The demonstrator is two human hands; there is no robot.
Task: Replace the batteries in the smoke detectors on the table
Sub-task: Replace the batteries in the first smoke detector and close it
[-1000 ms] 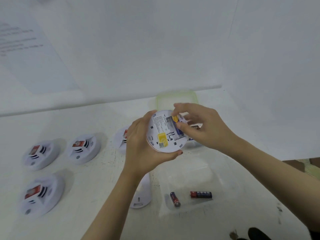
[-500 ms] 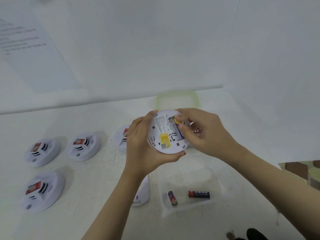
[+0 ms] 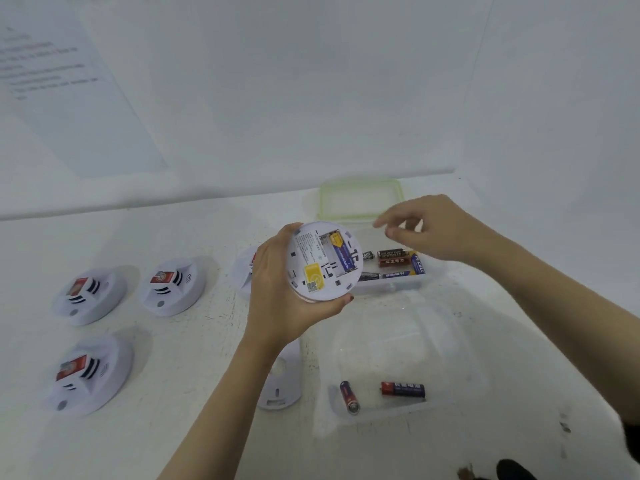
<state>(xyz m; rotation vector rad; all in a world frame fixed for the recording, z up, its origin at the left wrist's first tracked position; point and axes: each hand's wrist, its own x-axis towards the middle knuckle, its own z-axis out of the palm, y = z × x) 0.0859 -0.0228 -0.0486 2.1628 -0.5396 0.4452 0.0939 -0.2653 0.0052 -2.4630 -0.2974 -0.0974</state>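
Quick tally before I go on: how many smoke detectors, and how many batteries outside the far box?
Smoke detectors on the table: 4, one partly behind the left hand
Held detector: 1
Batteries in the near tray: 2
Battery in the held detector: 1
Total: 8

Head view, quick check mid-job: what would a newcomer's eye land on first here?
The white smoke detector is held up at centre in the left hand, back facing the camera, with one blue-and-yellow battery seated in its open compartment. Just right of it, the right hand hovers empty over a clear box of loose batteries.
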